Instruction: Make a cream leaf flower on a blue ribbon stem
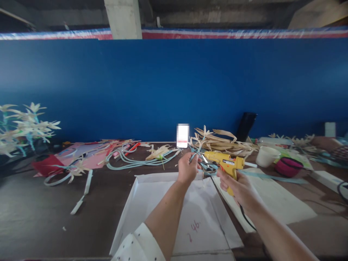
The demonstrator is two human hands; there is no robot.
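Observation:
My right hand is wrapped round the handle of a yellow hot glue gun, with a glue stick poking out of its back end. The gun's nozzle points left, close to the fingertips of my left hand. Those fingers pinch the stem of a pale dried-husk flower, which stands up above them. Whether the nozzle touches the stem cannot be made out. Below both hands lies a white cardboard tray with red handwriting in it.
Dried husks lie behind my hands, beside an upright lit phone. Pale blue tubing curls to the left. Finished flowers stand far left. A white cup and a magenta pouch sit right. The gun's cord hangs down.

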